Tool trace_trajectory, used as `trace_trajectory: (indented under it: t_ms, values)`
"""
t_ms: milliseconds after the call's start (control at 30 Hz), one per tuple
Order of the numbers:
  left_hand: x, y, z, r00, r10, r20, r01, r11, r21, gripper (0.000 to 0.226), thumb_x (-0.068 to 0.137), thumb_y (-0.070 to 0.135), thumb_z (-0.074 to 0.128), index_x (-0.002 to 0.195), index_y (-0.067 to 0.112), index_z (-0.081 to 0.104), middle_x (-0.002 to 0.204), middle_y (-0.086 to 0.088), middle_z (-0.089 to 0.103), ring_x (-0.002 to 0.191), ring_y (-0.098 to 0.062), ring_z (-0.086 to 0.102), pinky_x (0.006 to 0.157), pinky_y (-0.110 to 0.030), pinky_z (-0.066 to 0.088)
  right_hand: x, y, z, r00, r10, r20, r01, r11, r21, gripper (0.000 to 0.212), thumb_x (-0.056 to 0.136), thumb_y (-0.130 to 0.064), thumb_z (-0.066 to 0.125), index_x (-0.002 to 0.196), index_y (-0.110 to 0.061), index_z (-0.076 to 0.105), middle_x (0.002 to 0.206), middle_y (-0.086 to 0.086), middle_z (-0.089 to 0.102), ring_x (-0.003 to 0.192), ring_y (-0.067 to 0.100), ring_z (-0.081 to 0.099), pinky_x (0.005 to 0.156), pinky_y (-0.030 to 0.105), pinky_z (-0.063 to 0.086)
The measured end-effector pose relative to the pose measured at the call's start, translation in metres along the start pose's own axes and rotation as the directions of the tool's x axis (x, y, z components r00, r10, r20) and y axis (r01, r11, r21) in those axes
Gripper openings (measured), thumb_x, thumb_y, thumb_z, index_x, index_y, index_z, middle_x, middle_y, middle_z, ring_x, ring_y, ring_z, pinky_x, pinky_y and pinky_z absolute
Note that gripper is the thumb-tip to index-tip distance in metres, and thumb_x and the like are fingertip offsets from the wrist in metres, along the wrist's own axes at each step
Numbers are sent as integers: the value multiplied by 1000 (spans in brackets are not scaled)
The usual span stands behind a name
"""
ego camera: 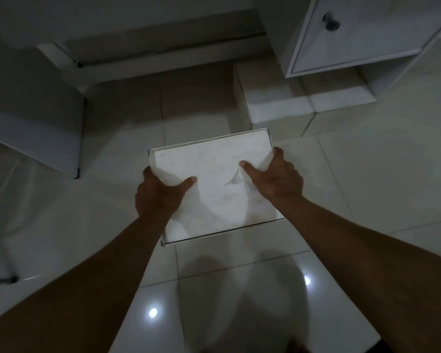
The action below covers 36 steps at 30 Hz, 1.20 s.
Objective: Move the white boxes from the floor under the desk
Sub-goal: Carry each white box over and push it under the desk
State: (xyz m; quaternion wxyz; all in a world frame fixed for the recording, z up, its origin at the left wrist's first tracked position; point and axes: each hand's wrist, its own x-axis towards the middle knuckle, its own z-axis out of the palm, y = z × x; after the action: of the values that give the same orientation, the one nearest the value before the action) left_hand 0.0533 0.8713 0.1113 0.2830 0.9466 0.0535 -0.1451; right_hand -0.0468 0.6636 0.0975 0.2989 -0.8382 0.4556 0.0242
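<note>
A flat white box [211,179] with a scuffed lid is held over the tiled floor at the centre of the head view. My left hand [158,194] grips its left edge with the thumb on the lid. My right hand [275,179] grips its right edge, thumb on top too. A second white box [270,103] rests on the floor farther back, partly beneath the cabinet.
A white cabinet with a dark round knob [330,22] hangs at the top right. A white desk panel [43,138] and its leg stand at the left. Glossy white floor tiles [367,187] reflect light spots near me. The room is dim.
</note>
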Motion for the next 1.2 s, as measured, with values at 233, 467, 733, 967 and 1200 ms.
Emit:
trace_trajectory:
  t_ms: [233, 467, 733, 967, 1200]
  values:
    - [36, -38, 67, 1000, -22, -13, 22, 1000, 13, 100, 61, 68, 77, 139, 17, 40, 131, -11, 57, 119, -36, 55, 95, -44, 46, 34, 35, 70, 1000, -17, -23, 17, 1000, -22, 88, 76, -79, 56, 137, -19, 37, 126, 16, 59, 114, 37, 57, 94, 42, 41]
    - [60, -53, 99, 998, 25, -55, -23, 999, 35, 95, 67, 67, 74, 139, 16, 39, 130, -10, 58, 116, -34, 57, 92, -44, 46, 63, 38, 102, 992, -102, -72, 93, 988, -122, 87, 76, -80, 54, 138, -21, 36, 126, 11, 61, 113, 35, 59, 93, 43, 43]
    - [62, -63, 106, 981, 191, 19, -192, 978, 82, 127, 57, 83, 67, 153, 22, 10, 158, -9, 22, 140, -35, 32, 107, -52, 36, 69, 46, 110, 968, -217, -128, 205, 974, -102, 90, 83, -71, 54, 148, -16, 28, 150, 10, 40, 134, 32, 43, 104, 47, 38]
    - [37, -101, 100, 528, 721, 450, -848, 413, 332, 129, 58, 94, 50, 156, 19, 13, 164, -3, -2, 150, -20, -6, 121, -47, 0, 107, 19, 116, 806, -590, 55, 570, 746, -343, 82, 95, -66, 35, 157, -19, 10, 165, 5, 4, 151, 25, -1, 122, 49, 2]
    - [49, -102, 106, 491, 767, 414, -869, 396, 298, 101, 72, 76, 58, 153, 24, 29, 163, -2, 16, 149, -21, 17, 116, -46, 27, 114, 22, 122, 793, -604, 74, 581, 716, -387, 82, 92, -70, 33, 153, -17, 22, 160, 7, 23, 149, 29, 13, 121, 51, 7]
